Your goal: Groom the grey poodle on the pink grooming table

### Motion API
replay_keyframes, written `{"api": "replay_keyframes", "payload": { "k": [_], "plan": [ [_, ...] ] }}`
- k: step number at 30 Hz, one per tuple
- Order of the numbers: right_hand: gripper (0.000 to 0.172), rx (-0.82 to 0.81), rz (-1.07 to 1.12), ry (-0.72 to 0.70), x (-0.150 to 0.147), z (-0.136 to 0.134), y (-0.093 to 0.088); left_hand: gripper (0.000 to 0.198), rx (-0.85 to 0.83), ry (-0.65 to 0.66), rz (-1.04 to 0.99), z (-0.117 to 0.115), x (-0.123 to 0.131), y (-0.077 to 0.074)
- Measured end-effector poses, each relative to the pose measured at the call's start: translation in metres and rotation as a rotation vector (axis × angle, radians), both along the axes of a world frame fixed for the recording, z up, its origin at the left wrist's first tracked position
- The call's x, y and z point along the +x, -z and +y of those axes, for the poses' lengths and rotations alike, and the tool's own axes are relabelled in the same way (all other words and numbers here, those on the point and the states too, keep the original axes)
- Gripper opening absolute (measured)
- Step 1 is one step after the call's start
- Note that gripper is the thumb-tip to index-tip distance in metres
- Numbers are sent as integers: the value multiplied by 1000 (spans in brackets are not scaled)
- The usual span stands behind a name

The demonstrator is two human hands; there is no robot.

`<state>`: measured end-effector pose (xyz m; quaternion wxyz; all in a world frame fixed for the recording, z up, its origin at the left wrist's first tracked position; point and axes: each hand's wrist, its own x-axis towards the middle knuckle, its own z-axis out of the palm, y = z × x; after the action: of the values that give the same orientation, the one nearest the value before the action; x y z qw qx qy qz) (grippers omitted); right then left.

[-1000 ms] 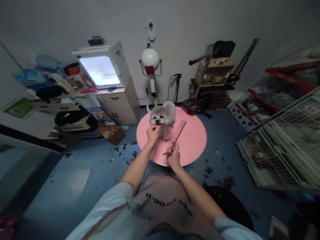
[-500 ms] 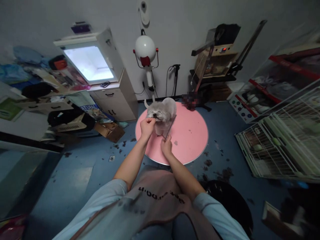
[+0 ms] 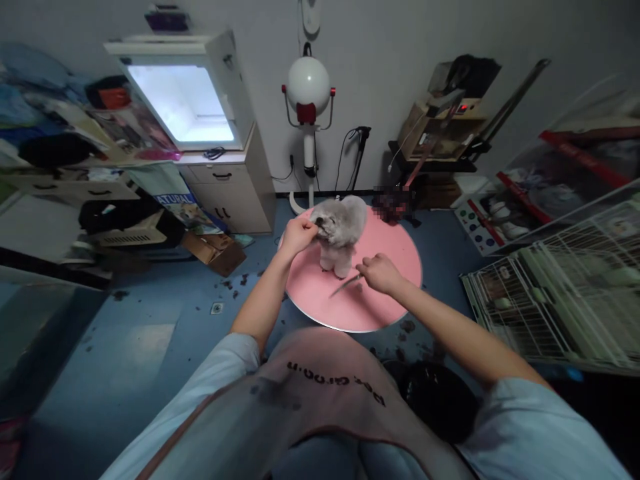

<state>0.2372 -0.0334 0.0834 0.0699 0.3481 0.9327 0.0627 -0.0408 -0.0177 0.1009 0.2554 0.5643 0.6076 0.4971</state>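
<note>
A fluffy grey dog (image 3: 345, 223) stands on a round pink grooming table (image 3: 395, 283), its head turned toward the left. My left hand (image 3: 301, 235) is closed on the dog's muzzle at the chin, the fingertips partly hidden in the fur. To the right of the dog's front legs, my right hand (image 3: 381, 273) grips a pair of grooming scissors (image 3: 345, 285). The blades point down and left above the table, apart from the dog. A small tuft of cut hair (image 3: 359, 287) lies on the pink surface near the blades.
Behind the table stands a white round-headed dryer (image 3: 309, 81) on a post. A lit white cabinet (image 3: 183, 100) is at the left. Wire cages (image 3: 540, 300) stand at the right, a black round stool (image 3: 440, 400) close by. Dark hair clumps litter the blue floor (image 3: 200, 360).
My right hand has swung right, away from the dog's side, and the scissors have turned from pointing up to down-left. My left hand stays at the muzzle; the dog's head has turned left.
</note>
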Motion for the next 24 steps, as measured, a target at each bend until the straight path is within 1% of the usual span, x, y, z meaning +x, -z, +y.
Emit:
{"api": "replay_keyframes", "payload": {
  "k": [1,2,3,4,6,7,10,11,12,13,15,16,19,20,21,23,24],
  "plan": [
    [23,-45,-49,-48,-5,-4,-7,17,0,16,7,0,0,-3],
    [22,-58,-64,-56,-10,-10,-11,18,1,36,18,0,1,-6],
    [24,-34,-47,-19,-15,-16,-12,19,4,60,36,1,2,-10],
    [28,9,-16,47,-20,-23,-11,20,6,85,58,2,5,-15],
    [34,65,23,178,-32,-35,-4,21,2,116,109,6,10,-24],
    [34,47,17,196,-39,-41,1,21,0,121,129,8,12,-28],
    [28,-85,-30,94,-50,-54,15,21,6,124,168,15,18,-38],
    [28,-97,-31,78,-50,-56,17,21,6,131,177,16,19,-41],
    [30,-76,-19,95,-47,-55,18,21,6,139,182,17,20,-42],
    [35,-29,2,145,-42,-54,16,21,6,146,184,18,20,-42],
    [39,47,18,227,-29,-49,11,21,10,156,171,18,19,-40],
    [36,45,0,220,-22,-46,8,21,15,159,156,17,18,-38],
    [28,-63,-69,37,-5,-39,-3,21,21,150,108,15,13,-28],
    [29,-61,-58,4,1,-36,-7,21,22,144,99,14,11,-24],
    [31,-16,-28,12,7,-33,-11,21,27,141,96,13,10,-20],
    [36,121,24,90,18,-25,-19,21,48,145,88,10,8,-12],
    [36,156,12,115,23,-22,-22,20,64,147,78,9,7,-7]
  ]
}}
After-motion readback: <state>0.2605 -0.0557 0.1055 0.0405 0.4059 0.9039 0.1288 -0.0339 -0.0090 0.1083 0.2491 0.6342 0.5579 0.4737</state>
